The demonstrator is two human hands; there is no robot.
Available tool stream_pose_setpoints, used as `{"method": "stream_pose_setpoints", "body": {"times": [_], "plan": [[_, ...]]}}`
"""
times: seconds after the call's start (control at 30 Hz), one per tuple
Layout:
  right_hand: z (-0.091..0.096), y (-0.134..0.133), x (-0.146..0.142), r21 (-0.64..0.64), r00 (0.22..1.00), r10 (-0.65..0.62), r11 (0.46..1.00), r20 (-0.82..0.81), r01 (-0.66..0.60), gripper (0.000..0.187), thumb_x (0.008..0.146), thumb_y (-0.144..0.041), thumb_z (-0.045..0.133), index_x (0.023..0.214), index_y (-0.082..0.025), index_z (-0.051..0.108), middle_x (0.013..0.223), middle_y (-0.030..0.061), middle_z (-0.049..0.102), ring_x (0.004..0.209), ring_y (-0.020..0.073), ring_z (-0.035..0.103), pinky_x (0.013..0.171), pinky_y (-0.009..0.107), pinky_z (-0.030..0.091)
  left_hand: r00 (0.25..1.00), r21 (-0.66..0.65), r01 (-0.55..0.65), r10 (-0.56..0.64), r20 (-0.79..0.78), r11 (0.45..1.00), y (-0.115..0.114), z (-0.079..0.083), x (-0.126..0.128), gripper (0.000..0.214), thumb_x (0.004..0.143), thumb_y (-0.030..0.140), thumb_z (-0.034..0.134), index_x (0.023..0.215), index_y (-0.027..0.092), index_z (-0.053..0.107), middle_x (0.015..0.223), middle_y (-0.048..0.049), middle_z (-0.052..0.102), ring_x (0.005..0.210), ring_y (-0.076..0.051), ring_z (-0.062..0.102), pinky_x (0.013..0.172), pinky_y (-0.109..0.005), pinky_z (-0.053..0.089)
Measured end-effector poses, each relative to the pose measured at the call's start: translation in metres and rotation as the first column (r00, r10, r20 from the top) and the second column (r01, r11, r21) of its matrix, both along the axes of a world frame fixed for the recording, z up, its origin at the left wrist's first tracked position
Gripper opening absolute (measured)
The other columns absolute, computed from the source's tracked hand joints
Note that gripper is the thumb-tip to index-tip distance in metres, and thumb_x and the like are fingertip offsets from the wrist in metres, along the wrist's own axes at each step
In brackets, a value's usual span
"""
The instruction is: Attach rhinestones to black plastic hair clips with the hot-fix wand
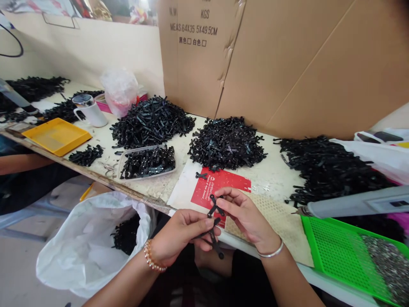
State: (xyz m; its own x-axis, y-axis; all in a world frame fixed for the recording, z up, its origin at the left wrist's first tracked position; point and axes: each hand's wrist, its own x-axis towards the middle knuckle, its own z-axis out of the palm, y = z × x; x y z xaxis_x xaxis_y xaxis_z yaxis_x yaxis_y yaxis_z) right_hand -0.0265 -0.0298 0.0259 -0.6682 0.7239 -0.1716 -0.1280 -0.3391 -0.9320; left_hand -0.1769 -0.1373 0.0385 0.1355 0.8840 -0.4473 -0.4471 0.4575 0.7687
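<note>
Small black plastic linked pieces (218,249) are pinched between the thumb and fingers of my left hand (187,232), just in front of the table edge. My right hand (244,215) grips another black X-shaped piece (212,209) close above them. Whether the pieces in the two hands are joined, I cannot tell. Beneath and beyond my hands lies a red printed sheet (204,187), with one loose black piece (201,175) at its far edge. A pile of similar black pieces (226,143) rises behind it.
Left stand a clear tub (148,177) of black parts, a taller heap (153,121), a yellow tray (57,136) and a white mug (92,113). Right are long black strips (332,170), an electric screwdriver (354,202) and a green tray (335,247) with small metal parts. Below hangs a white bag (79,238).
</note>
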Motion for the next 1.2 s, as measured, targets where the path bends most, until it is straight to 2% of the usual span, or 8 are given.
{"method": "stream_pose_setpoints", "body": {"times": [0.2, 0.4, 0.6, 0.77, 0.83, 1.03, 1.2], "plan": [[-0.002, -0.001, -0.001, -0.067, 0.999, 0.032, 0.997, -0.024, -0.033, 0.022, 0.074, -0.027, 0.078, 0.091, -0.018, 0.066, 0.083, 0.0002, 0.063, 0.070, 0.0099, 0.060, 0.066, 0.019, 0.051, 0.999, 0.003, 0.035, -0.035, -0.009, 0.999, 0.001, -0.005, -0.002, 0.031, 0.076, 0.040, 0.070, 0.084, 0.011, 0.075, 0.081, -0.0105, 0.071, 0.062, -0.009, 0.060, 0.059, -0.017, 0.052], [-0.003, -0.001, -0.002, -0.166, 0.999, 0.009, 0.986, -0.034, -0.015, 0.029, 0.069, -0.030, 0.082, 0.088, -0.017, 0.064, 0.078, 0.0000, 0.062, 0.066, 0.0104, 0.059, 0.062, 0.019, 0.051, 0.998, -0.015, 0.059, -0.059, 0.004, 0.998, 0.004, -0.010, -0.005, 0.031, 0.074, 0.040, 0.072, 0.083, 0.011, 0.075, 0.081, -0.0104, 0.071, 0.062, -0.009, 0.061, 0.058, -0.017, 0.053], [-0.003, -0.001, -0.001, -0.179, 0.999, 0.000, 0.984, -0.032, -0.006, 0.030, 0.066, -0.030, 0.084, 0.087, -0.017, 0.065, 0.078, 0.0006, 0.063, 0.067, 0.0104, 0.059, 0.063, 0.019, 0.051, 0.997, -0.028, 0.074, -0.073, 0.023, 0.997, 0.006, -0.011, -0.005, 0.031, 0.074, 0.040, 0.072, 0.083, 0.010, 0.074, 0.083, -0.0107, 0.072, 0.061, -0.009, 0.061, 0.059, -0.017, 0.054], [-0.005, -0.002, 0.001, -0.210, 0.998, 0.034, 0.977, -0.044, -0.042, 0.029, 0.069, -0.030, 0.082, 0.089, -0.018, 0.064, 0.077, -0.0002, 0.062, 0.064, 0.0109, 0.060, 0.062, 0.021, 0.052, 0.995, -0.029, 0.098, -0.099, -0.019, 0.995, 0.007, -0.014, -0.007, 0.032, 0.071, 0.041, 0.074, 0.082, 0.010, 0.074, 0.083, -0.0101, 0.072, 0.061, -0.008, 0.062, 0.060, -0.017, 0.053], [-0.006, -0.001, 0.003, -0.177, 0.998, 0.049, 0.983, -0.046, -0.057, 0.027, 0.072, -0.030, 0.080, 0.090, -0.019, 0.064, 0.079, -0.0002, 0.062, 0.065, 0.0114, 0.060, 0.064, 0.023, 0.052, 0.995, -0.033, 0.085, -0.086, -0.042, 0.996, 0.008, -0.014, -0.007, 0.033, 0.070, 0.042, 0.074, 0.082, 0.011, 0.074, 0.082, -0.0091, 0.071, 0.062, -0.009, 0.062, 0.061, -0.018, 0.053], [-0.008, 0.002, 0.011, 0.070, 0.994, 0.082, 0.994, 0.078, -0.087, 0.029, 0.072, -0.026, 0.079, 0.097, -0.020, 0.065, 0.098, 0.0039, 0.061, 0.088, 0.0144, 0.058, 0.076, 0.024, 0.051, 0.991, -0.018, -0.009, 0.006, -0.136, 1.000, 0.008, -0.012, 0.000, 0.038, 0.064, 0.047, 0.077, 0.074, 0.010, 0.072, 0.070, -0.0046, 0.066, 0.059, -0.009, 0.058, 0.058, -0.017, 0.052], [-0.014, -0.003, 0.009, 0.058, 0.999, -0.005, 0.998, 0.041, 0.002, 0.029, 0.069, -0.025, 0.081, 0.093, -0.020, 0.066, 0.093, 0.0027, 0.063, 0.083, 0.0133, 0.058, 0.076, 0.024, 0.050, 0.988, -0.012, -0.010, 0.008, -0.155, 1.000, 0.008, -0.012, 0.003, 0.040, 0.064, 0.049, 0.076, 0.072, 0.010, 0.071, 0.067, -0.0039, 0.064, 0.058, -0.009, 0.057, 0.054, -0.017, 0.051]]}}
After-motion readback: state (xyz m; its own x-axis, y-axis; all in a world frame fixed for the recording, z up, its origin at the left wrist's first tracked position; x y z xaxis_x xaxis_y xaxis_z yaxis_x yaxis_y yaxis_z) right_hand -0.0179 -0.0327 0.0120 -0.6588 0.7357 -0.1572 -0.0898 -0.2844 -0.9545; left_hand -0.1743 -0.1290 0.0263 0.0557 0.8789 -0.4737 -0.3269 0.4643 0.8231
